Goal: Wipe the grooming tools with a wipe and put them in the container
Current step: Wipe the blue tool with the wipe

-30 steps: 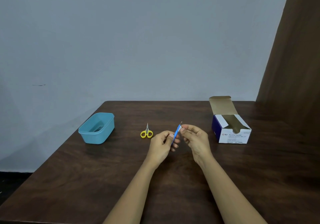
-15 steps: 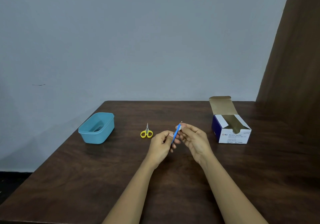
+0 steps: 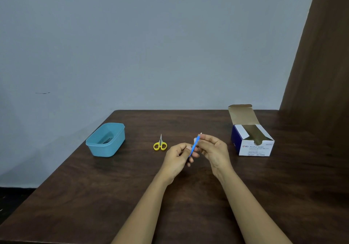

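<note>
Sliding lower on the blue-handled tool (image 3: 195,145) pinched by the left hand (image 3: 178,157), the right hand (image 3: 214,149) presses a wipe (image 3: 194,140) around it — container (image 3: 105,139) at ten o'clock holds something dark, yellow scissors (image 3: 160,145) unwiped.

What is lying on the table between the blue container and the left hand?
Only the yellow scissors, closed, with bare table around them, in the head view.

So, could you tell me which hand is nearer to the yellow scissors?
The left hand: it sits just right of the yellow scissors. The right hand is farther right, beyond the blue tool.
</note>
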